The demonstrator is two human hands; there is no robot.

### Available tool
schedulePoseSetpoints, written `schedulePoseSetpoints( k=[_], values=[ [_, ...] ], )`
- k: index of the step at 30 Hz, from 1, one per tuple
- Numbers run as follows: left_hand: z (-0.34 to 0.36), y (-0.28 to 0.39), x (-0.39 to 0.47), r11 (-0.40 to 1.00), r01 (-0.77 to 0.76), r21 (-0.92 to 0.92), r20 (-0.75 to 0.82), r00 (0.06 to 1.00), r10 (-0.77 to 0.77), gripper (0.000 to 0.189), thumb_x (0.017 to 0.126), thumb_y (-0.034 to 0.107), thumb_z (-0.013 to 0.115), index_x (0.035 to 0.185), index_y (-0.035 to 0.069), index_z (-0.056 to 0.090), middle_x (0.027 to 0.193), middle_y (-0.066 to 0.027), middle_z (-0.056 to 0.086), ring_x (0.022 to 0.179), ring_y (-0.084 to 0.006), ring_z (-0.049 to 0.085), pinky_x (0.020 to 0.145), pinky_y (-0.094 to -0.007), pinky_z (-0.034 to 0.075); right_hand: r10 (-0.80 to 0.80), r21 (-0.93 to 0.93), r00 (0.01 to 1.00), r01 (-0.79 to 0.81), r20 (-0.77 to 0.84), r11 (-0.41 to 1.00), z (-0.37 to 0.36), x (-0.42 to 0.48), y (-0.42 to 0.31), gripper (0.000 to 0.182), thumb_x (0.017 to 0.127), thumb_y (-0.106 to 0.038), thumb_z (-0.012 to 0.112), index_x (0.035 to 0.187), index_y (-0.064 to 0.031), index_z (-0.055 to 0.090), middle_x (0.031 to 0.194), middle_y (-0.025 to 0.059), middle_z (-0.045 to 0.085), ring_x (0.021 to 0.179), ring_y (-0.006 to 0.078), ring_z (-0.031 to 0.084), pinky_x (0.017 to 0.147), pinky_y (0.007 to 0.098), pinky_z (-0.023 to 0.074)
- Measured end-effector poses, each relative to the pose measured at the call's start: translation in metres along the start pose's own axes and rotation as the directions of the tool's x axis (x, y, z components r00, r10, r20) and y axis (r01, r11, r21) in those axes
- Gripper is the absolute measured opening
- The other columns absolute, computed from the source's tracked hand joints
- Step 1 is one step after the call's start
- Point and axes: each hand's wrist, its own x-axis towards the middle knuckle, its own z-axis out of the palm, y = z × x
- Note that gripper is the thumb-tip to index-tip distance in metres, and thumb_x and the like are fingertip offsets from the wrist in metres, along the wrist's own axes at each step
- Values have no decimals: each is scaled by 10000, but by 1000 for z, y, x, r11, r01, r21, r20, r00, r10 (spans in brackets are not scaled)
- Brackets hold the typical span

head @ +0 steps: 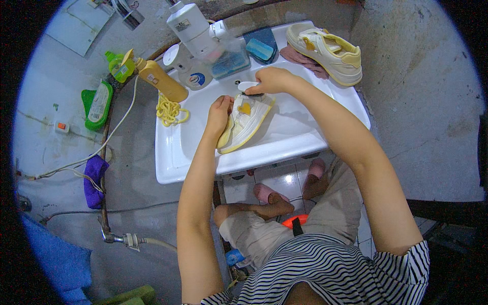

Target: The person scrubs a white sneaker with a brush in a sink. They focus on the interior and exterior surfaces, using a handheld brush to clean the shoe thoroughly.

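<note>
My left hand (220,116) grips a white and pale yellow sneaker (248,126) by its left side, over the basin of a white washbasin (190,167). A yellow heart-shaped patch sits on the shoe's side. In my right hand (276,81) is a white-backed brush (248,87), its dark bristles against the upper end of the shoe. The matching sneaker (331,53) rests on a brownish-pink cloth (299,59) at the basin's back right corner. A bundle of yellow shoelaces (169,110) lies on the left rim.
A tan bottle (162,80), white dispensers (190,26) and a clear box (228,65) line the back rim, beside a blue sponge (260,49). A faucet (127,15) juts from above. At left, a white cable (122,126) and a tap with a hose (129,241) run along the wall.
</note>
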Motion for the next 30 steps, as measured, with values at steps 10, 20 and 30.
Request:
schedulePoseSetpoints(
  k=[10,20,30],
  values=[
    [-1,2,0,994,21,-106,55,998,-15,222,906,202,461,906,7,565,684,9,488,618,-79,419,591,-207,353,0,2,1000,0,12,1000,-4,-2,-2,699,691,-664,564,872,1,679,907,185,652,836,314,634,720,409,501],
    [5,18,-12,1000,8,-11,187,982,-6,242,807,113,615,1000,57,480,670,-29,602,557,-47,489,493,-192,356,55,102,996,-48,-66,994,-7,-6,-6,681,666,-647,591,864,0,673,888,187,654,816,313,639,713,402,502],
    [10,11,-10,975,-193,111,223,961,165,171,851,154,615,979,60,549,678,24,536,622,-33,451,548,-186,349,-117,247,986,142,-115,959,-2,-4,-5,581,647,-457,659,961,28,602,890,190,636,791,276,626,683,369,492]
  ],
)
